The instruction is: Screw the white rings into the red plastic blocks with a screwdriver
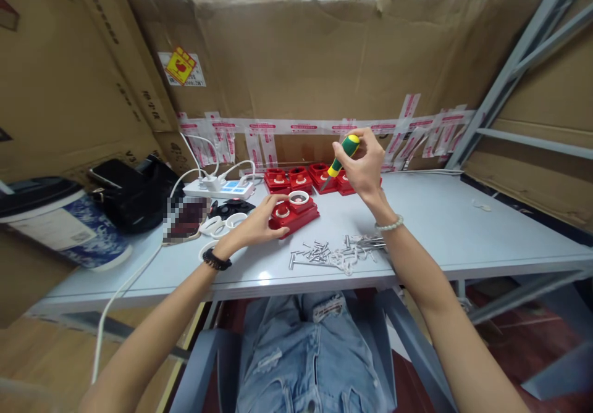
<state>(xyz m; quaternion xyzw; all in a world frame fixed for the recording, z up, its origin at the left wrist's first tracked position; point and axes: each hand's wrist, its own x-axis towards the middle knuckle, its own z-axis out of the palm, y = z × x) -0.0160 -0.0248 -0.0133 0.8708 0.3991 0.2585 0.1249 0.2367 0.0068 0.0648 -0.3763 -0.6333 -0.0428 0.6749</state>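
My left hand (258, 221) grips the near edge of a red plastic block (296, 212) that carries white rings, and holds it down on the table (463, 228). My right hand (365, 166) is raised above the table and closed around a green and yellow screwdriver (340, 158). The screwdriver's tip points down and to the left, toward the red block. A row of similar red blocks (303, 178) stands just behind. A pile of metal screws (331, 252) lies near the table's front edge, between my forearms.
A white power strip (221, 187) with cables lies at the back left, next to a black bag (134, 194) and a blue and white bucket (65, 218). White rings (222, 225) lie left of the block. Cardboard walls stand behind and left; a metal shelf frame (519, 61) stands right.
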